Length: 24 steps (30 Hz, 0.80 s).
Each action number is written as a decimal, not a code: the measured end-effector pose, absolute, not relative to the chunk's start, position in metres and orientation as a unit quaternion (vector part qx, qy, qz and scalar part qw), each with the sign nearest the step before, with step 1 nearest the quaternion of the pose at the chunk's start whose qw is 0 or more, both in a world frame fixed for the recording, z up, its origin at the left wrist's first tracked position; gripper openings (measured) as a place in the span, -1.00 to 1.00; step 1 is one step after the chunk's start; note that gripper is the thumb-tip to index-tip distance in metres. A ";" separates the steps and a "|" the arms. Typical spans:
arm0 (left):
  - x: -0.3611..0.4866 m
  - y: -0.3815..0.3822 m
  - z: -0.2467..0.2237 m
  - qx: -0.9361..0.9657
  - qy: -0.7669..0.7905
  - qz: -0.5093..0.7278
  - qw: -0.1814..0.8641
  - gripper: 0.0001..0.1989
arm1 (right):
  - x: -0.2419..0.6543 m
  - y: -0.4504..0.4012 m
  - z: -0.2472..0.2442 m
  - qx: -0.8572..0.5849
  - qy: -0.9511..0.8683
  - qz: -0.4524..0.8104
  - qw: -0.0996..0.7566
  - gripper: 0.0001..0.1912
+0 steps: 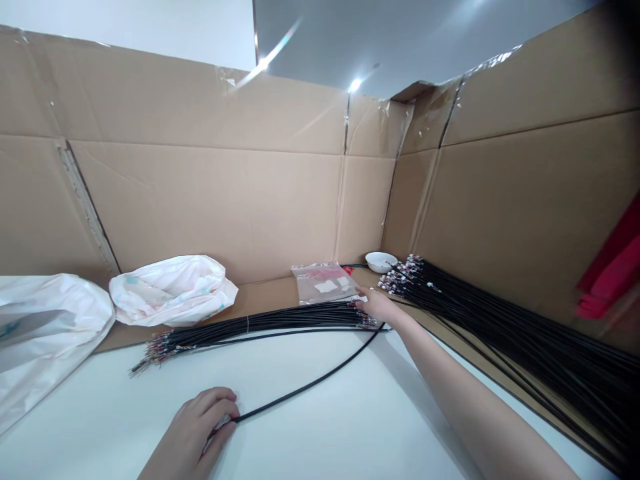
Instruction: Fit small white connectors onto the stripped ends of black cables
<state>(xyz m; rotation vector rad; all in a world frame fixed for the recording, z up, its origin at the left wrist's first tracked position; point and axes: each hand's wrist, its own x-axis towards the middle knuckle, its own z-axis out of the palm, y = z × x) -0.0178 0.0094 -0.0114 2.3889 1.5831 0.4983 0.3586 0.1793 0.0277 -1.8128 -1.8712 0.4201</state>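
My left hand (200, 427) is closed in a pinch at the near end of a single black cable (310, 385). From there the cable curves up and right across the white table to just below my right wrist. My right hand (376, 305) reaches to the right end of a tied bundle of black cables (290, 319). Its fingers are drawn together there, beside the corner of a clear plastic bag (325, 283); what they pinch is hidden. Frayed coloured wire ends (155, 350) fan out at the bundle's left end.
A cardboard wall (225, 200) encloses the back and right. On the right lies a large pile of black cables (500, 327) with white connectors, near a white bowl (381, 261). Crumpled white plastic bags (170, 291) lie on the left. Something red (610, 273) hangs at far right.
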 end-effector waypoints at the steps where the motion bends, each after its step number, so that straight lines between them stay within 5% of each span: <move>1: -0.018 0.010 -0.011 0.816 0.541 0.171 0.113 -0.75 | 0.361 0.180 0.028 -0.654 -0.687 0.163 0.272 -0.47; 14: -0.019 0.009 -0.014 0.825 0.530 0.180 0.083 -0.77 | 0.383 0.168 0.071 -0.377 -0.623 0.268 0.631 -0.09; 18: -0.019 0.009 -0.014 0.828 0.524 0.184 0.072 -0.79 | 0.376 0.158 0.084 -0.301 -0.611 0.318 0.659 -0.07; 24: -0.018 0.010 -0.011 0.829 0.522 0.191 0.063 -0.79 | 0.358 0.134 0.113 -0.249 -0.657 0.233 0.673 -0.10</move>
